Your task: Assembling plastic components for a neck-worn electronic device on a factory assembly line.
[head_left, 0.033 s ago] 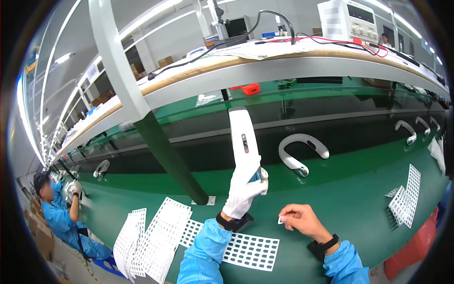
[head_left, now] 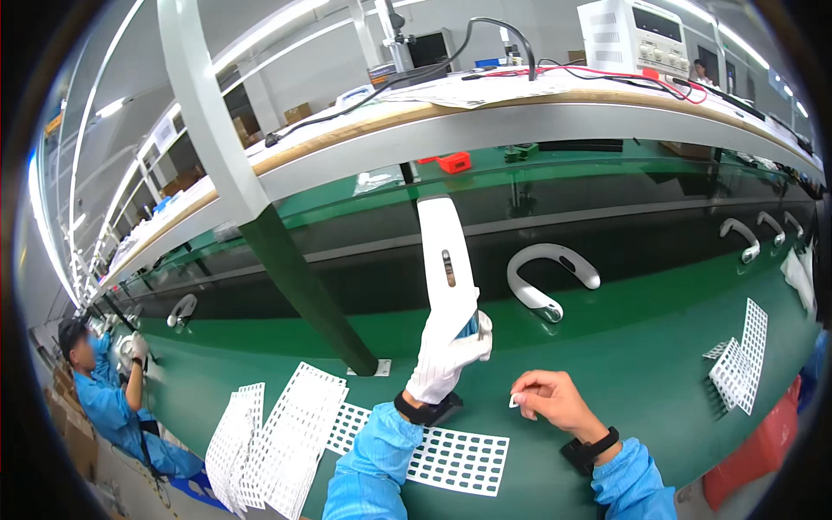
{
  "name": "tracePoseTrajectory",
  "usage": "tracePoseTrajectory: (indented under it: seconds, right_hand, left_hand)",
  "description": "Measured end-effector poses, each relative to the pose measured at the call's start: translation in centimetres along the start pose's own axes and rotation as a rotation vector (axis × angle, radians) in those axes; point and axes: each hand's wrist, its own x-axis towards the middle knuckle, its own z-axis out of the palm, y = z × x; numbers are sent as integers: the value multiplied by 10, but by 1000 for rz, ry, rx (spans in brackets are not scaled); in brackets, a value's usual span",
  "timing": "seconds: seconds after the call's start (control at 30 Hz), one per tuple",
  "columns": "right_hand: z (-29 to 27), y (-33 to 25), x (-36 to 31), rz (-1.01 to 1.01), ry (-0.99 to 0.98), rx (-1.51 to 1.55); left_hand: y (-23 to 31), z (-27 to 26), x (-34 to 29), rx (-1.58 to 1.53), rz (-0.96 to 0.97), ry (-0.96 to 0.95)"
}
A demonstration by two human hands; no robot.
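My left hand (head_left: 440, 360), in a white glove, grips a white curved neckband device (head_left: 447, 251) and holds it up above the green bench. A small dark oval slot shows on its upper face; a bluish shiny part shows beside my fingers. My bare right hand (head_left: 555, 401) is lower and to the right, thumb and fingertips pinching a small white sticker (head_left: 516, 400). Under my left forearm lies a white sheet (head_left: 459, 459) with rows of dark cut-out shapes. More such sheets (head_left: 299, 433) are piled to its left.
A U-shaped neckband device (head_left: 530, 286) rests on the far side; several others (head_left: 741, 238) stand far right. A green post (head_left: 303, 290) rises left of my hand beneath a raised shelf (head_left: 520, 121). Sheets (head_left: 741, 368) lie right. A co-worker (head_left: 108, 399) sits at left.
The whole view has shifted slightly to the left. Both hands keep their hold and place.
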Motion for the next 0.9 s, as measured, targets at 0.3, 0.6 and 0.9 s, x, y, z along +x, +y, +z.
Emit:
tracePoseTrajectory:
  seconds: [0.3, 0.6, 0.9]
  right_hand:
    - [-9, -53, -15, -329, 58, 174]
    - [43, -105, -20, -494, 219, 12]
    - [55, -105, -6, -582, 239, -486]
  left_hand:
    - [7, 19, -19, 4, -181, -249]
    - [2, 29, -64, -27, -393, -409]
    - [-17, 39, -86, 402, -174, -394]
